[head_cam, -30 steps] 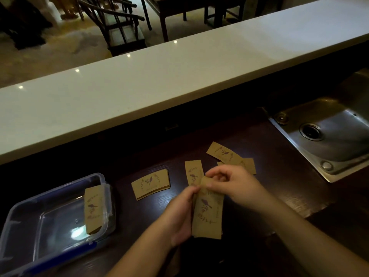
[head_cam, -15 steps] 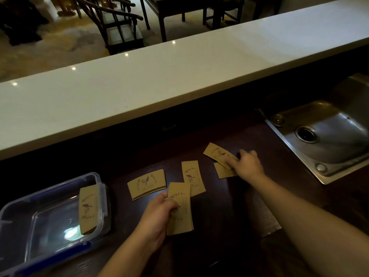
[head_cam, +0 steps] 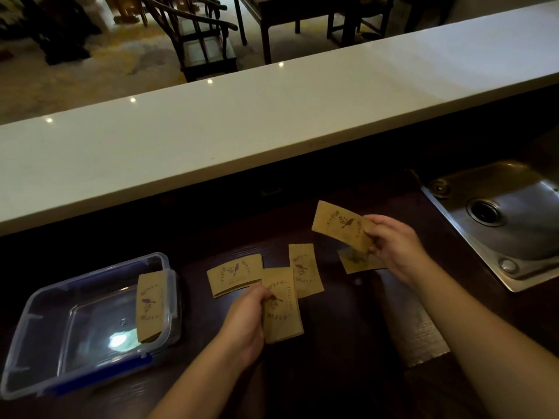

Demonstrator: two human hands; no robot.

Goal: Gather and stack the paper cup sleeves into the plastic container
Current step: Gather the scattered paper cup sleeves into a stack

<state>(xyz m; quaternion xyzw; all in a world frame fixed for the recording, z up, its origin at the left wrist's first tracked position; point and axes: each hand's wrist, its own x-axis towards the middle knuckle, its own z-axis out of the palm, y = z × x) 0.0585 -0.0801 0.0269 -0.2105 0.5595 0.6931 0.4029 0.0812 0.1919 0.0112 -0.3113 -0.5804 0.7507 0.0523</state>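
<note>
Up comes the right hand (head_cam: 396, 249) off the dark bench (head_cam: 348, 328), and with it the sleeve it was only touching half a second ago: that lifted sleeve (head_cam: 340, 226) now hangs in the air right of centre, pinched at its right end by the right fingers (head_cam: 379, 222). Just below it, a second sleeve (head_cam: 354, 263) lies flat, partly hidden behind that hand. Lower centre, the left hand (head_cam: 246, 325) grips a small held stack (head_cam: 281, 306) of sleeves, fingers closed on its left edge; how many are in it I cannot tell. Two more lie on the bench behind it, a sideways sleeve (head_cam: 233, 275) and an upright sleeve (head_cam: 304, 269). Over at lower left sits the clear plastic container (head_cam: 42, 316), one leaning sleeve (head_cam: 149, 306) propped against its right wall. Upper right shows a steel sink (head_cam: 520, 237).
</note>
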